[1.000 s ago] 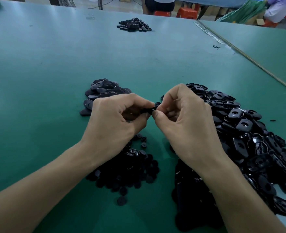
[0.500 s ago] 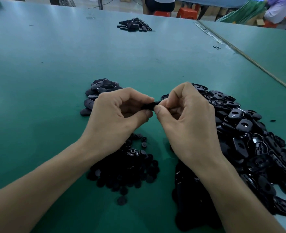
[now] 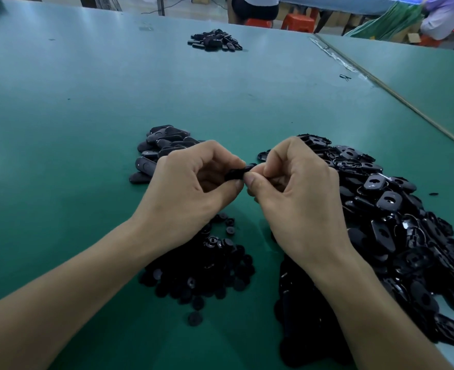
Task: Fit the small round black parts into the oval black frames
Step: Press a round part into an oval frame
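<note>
Mid-fit by the look of it: pressing a round part into a frame, held up over the green table (image 3: 73,129).

W/ the left hand (image 3: 191,190): tight curl, thumb & forefinger pinching a small black piece (image 3: 235,174) from its 9 o'clock side. W/ the right hand (image 3: 298,198): curled too, thumb & forefinger tip pinching the same piece from 3 o'clock. Thumbs underneath, nearly touching. Piece mostly hidden by fingertips, so can't tell if frame + round part together or just one, nor if seated yet.

Stock, read from the hands:
- Loose round parts (image 3: 207,265) heaped at 6 o'clock, partly under the left wrist.
- Empty frames (image 3: 396,222) in a big heap from 3 to 5 o'clock, holes showing.
- Smooth closed ovals (image 3: 161,148), prob. finished ones, in a small heap at 10–11 o'clock, just behind the left knuckles.
- Another small dark heap (image 3: 215,40) far off at 12, near the table's far edge.

Next, as a guess: squeeze till flush, check w/ a thumb, then drop at 10 o'clock. After that, reach to 3–4 for a fresh frame & to 6 for a fresh round part. Needs square alignment before any force, w/ risk of a jam or pop-out if tilted. Plenty left in both heaps, so prob. early-to-mid in the job.
</note>
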`<state>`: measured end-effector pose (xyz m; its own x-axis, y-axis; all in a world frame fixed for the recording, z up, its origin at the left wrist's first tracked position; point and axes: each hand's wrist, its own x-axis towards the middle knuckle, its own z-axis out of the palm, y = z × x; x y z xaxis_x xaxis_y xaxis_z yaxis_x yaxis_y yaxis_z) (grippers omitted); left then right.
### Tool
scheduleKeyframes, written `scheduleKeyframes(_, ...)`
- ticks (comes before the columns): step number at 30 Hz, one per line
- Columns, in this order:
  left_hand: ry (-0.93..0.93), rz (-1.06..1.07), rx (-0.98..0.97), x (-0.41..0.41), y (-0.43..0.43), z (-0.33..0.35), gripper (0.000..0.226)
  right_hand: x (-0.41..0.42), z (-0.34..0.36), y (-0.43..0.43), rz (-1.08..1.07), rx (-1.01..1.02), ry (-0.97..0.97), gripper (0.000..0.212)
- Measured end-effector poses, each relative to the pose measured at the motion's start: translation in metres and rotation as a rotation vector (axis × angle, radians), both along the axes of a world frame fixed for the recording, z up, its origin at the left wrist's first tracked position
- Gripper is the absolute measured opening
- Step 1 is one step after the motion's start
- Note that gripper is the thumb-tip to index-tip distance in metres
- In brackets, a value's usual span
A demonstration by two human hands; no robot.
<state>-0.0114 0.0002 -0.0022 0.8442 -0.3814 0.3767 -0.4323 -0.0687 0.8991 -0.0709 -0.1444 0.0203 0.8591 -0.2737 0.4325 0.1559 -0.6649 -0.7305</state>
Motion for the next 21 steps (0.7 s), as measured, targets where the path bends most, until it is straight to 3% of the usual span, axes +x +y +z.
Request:
scheduleKeyframes(8,-0.093,0.08,0.059,-0.0008,0.001,-0.0005,0.01,0.0001,-0.0017,-0.0021,0.103,-0.016,-0.017,0.03)
scheduleKeyframes(14,-0.043,0.158,0.049,0.0041,0.003,-0.0014,0.014,0.0007,-0.0035,0.0013,0.162,0.029,-0.077,0.021)
scheduleKeyframes(21,0.095,0.001,-0.111,0.0012,-0.0016,0.0016,0.024,0.0023,-0.0008,-0.0066,0.1,-0.095,0.022,0.028)
